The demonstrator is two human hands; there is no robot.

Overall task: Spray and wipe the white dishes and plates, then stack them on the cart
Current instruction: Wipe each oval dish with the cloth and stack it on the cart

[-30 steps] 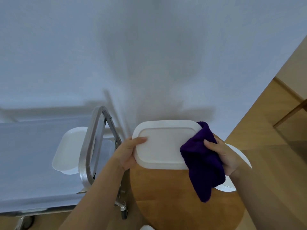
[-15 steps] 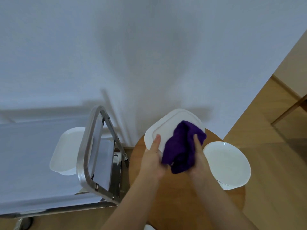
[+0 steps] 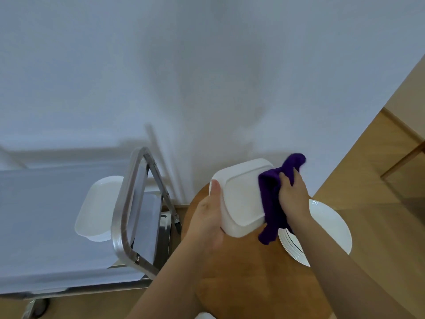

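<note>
While the left hand (image 3: pixel 208 217) grips the near-left edge of a white rectangular dish (image 3: pixel 241 196), thumb laid on its rim, the dish is held tilted above the round wooden tabletop (image 3: pixel 248 272) with its underside turned toward the camera. At the dish's right end, the right hand (image 3: pixel 293 194) clutches a purple cloth (image 3: pixel 272 203) and presses it against the dish, a loose tail of cloth hanging below. To the right, a stack of round white plates (image 3: pixel 326 229) sits on the tabletop, partly hidden by the right forearm; nothing shows on the top plate. On the left, a second white rectangular dish (image 3: pixel 99 208), seemingly empty, rests on the cloth-covered top of a metal cart (image 3: pixel 128 203) behind its handle frame.
</note>
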